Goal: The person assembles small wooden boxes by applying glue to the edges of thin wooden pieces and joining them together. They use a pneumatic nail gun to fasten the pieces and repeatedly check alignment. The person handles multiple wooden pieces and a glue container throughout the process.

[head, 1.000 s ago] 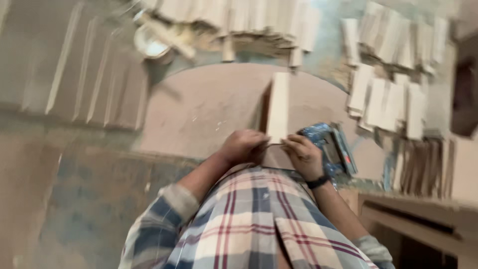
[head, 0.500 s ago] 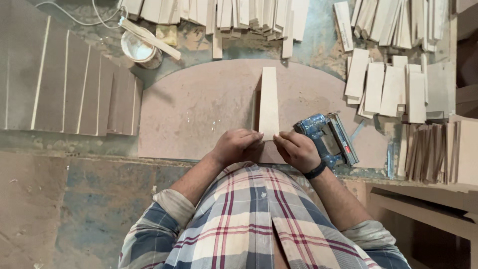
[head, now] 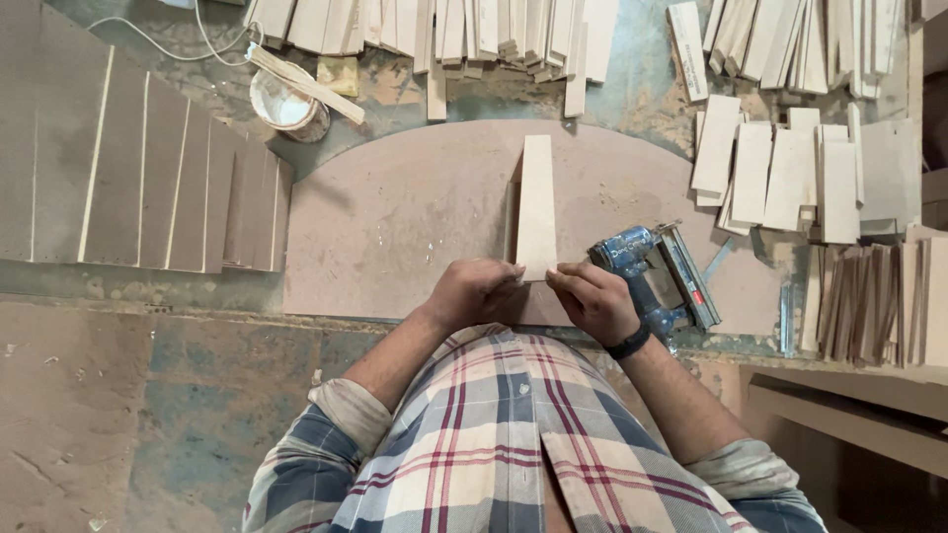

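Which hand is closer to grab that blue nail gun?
The right hand, probably. The blue nail gun lies just beside it on the rounded board, while the left hand sits on the far side of the wooden strip.

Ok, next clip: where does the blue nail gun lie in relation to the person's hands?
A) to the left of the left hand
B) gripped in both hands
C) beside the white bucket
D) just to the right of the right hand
D: the blue nail gun lies on the arched board right beside the right hand, while both hands, left hand too, rest at the near end of the wooden strip.
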The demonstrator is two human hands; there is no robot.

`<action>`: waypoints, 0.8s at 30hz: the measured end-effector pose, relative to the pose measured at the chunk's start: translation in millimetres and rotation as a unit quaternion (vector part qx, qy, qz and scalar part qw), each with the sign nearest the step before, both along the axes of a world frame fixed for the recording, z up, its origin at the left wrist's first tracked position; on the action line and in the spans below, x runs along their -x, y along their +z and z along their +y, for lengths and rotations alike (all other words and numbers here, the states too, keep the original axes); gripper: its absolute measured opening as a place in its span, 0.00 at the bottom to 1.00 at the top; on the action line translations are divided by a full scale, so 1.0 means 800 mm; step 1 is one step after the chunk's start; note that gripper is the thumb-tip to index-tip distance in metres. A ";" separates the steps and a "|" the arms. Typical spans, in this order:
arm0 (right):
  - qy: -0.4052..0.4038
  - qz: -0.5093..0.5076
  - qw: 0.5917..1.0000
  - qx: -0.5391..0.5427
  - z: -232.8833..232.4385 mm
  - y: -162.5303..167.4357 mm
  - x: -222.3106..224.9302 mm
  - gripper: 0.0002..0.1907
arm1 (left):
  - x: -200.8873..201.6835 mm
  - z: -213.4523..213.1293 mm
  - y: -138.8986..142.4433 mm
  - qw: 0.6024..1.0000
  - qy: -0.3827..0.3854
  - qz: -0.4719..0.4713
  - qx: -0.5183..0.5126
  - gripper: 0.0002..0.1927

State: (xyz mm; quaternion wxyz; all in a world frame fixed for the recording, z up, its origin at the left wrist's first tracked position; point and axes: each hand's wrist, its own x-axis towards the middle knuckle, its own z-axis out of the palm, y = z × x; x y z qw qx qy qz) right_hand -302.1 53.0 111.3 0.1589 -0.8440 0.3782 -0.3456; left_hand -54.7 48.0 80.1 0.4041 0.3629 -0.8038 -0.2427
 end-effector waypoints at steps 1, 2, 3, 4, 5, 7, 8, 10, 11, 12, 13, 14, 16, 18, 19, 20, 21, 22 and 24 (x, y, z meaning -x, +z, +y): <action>0.000 0.001 1.000 -0.001 0.001 0.000 0.000 0.09 | -0.001 0.001 0.003 1.000 -0.003 -0.002 0.001 0.12; 0.001 0.003 1.000 -0.001 0.001 0.000 0.001 0.09 | -0.002 0.001 0.006 1.000 -0.007 -0.004 0.004 0.12; 0.005 0.006 1.000 -0.003 0.001 0.000 0.002 0.09 | -0.002 0.001 0.009 1.000 -0.010 -0.006 0.007 0.13; 0.010 0.010 1.000 -0.007 0.001 0.000 0.003 0.10 | -0.003 0.002 0.013 0.999 0.000 -0.019 0.028 0.13; 0.015 0.014 1.000 -0.012 0.001 0.000 0.005 0.10 | -0.003 0.003 0.016 0.998 0.010 -0.032 0.048 0.12; 0.014 0.020 0.999 -0.023 0.000 0.001 0.007 0.11 | -0.003 0.003 0.022 0.994 0.027 -0.054 0.092 0.12; 0.014 0.022 0.999 -0.028 -0.001 0.002 0.008 0.11 | -0.002 0.003 0.025 0.990 0.034 -0.064 0.118 0.11; 0.030 0.003 0.997 -0.069 -0.006 0.007 0.010 0.11 | 0.000 0.001 0.028 0.987 0.031 -0.079 0.136 0.10; 0.038 -0.006 0.995 -0.089 -0.009 0.011 0.012 0.11 | 0.000 0.000 0.029 0.988 0.021 -0.085 0.128 0.10; 0.023 -0.019 0.992 -0.123 -0.013 0.017 0.014 0.13 | 0.000 -0.001 0.030 0.989 0.011 -0.091 0.120 0.10; 0.008 -0.032 0.987 -0.158 -0.017 0.023 0.017 0.15 | 0.000 -0.001 0.029 0.988 0.014 -0.096 0.122 0.10; -0.006 -0.044 0.980 -0.193 -0.021 0.030 0.019 0.16 | -0.001 -0.002 0.029 0.987 0.018 -0.101 0.124 0.10; -0.022 0.053 0.993 -0.101 -0.028 0.043 0.020 0.24 | -0.002 -0.002 0.027 0.986 0.018 -0.106 0.125 0.10; -0.015 0.104 0.994 -0.032 -0.033 0.053 0.014 0.31 | -0.003 -0.003 0.024 0.987 0.011 -0.106 0.123 0.10; -0.001 0.107 0.994 -0.008 -0.035 0.055 0.008 0.34 | -0.004 -0.003 0.022 0.987 0.007 -0.107 0.122 0.11; 0.013 0.110 0.994 0.016 -0.037 0.056 0.002 0.38 | -0.004 -0.003 0.021 0.987 0.004 -0.107 0.122 0.11; 0.033 0.135 0.990 0.005 -0.038 0.054 -0.004 0.39 | -0.003 -0.004 0.021 0.986 0.000 -0.108 0.125 0.12; 0.052 0.160 0.986 -0.003 -0.041 0.050 -0.010 0.40 | -0.003 -0.004 0.020 0.985 0.004 -0.109 0.132 0.12; 0.069 0.186 0.980 -0.016 -0.046 0.039 -0.016 0.41 | -0.001 -0.005 0.021 0.983 0.010 -0.110 0.147 0.13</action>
